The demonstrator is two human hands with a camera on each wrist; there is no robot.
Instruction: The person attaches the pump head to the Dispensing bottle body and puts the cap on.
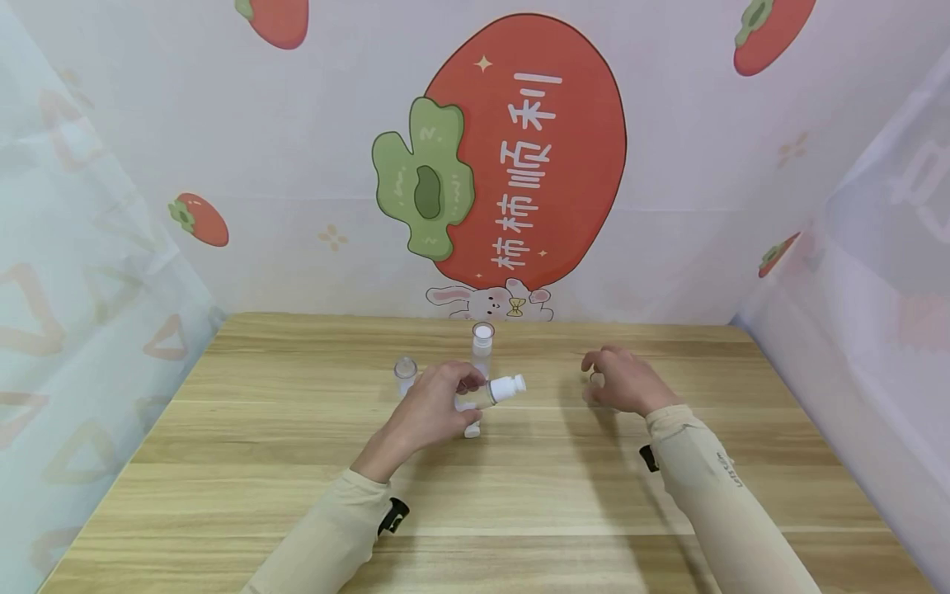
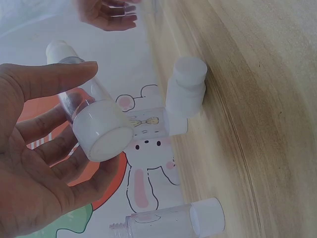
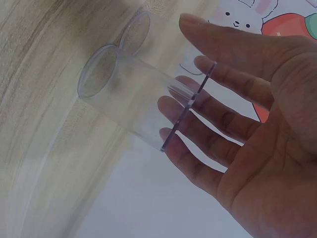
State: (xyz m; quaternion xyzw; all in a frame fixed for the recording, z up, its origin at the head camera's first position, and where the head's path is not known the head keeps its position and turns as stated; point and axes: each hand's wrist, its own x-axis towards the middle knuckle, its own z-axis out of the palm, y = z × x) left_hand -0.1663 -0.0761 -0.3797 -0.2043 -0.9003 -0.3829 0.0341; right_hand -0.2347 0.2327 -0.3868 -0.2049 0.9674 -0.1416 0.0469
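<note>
My left hand (image 1: 434, 408) (image 2: 44, 148) grips a clear bottle with a white upper part (image 1: 506, 388) and a white base (image 2: 106, 134), tilted above the table. Around it stand a small white piece (image 1: 472, 430) (image 2: 187, 87), a clear bottle with a white base (image 2: 171, 220) and another clear item (image 1: 406, 370). Farther back is an upright clear and white bottle (image 1: 482, 342). Off to the right, my right hand (image 1: 625, 381) (image 3: 242, 119) has its fingers loosely bent around one end of a clear cylinder (image 3: 133, 94); the thumb stands apart from it. Whether the fingertips touch it, I cannot tell.
A second clear cylinder (image 3: 136, 34) stands beside the first. The wooden table (image 1: 519, 528) meets a printed cloth backdrop (image 1: 297, 272) at its far edge, with cloth sides left and right.
</note>
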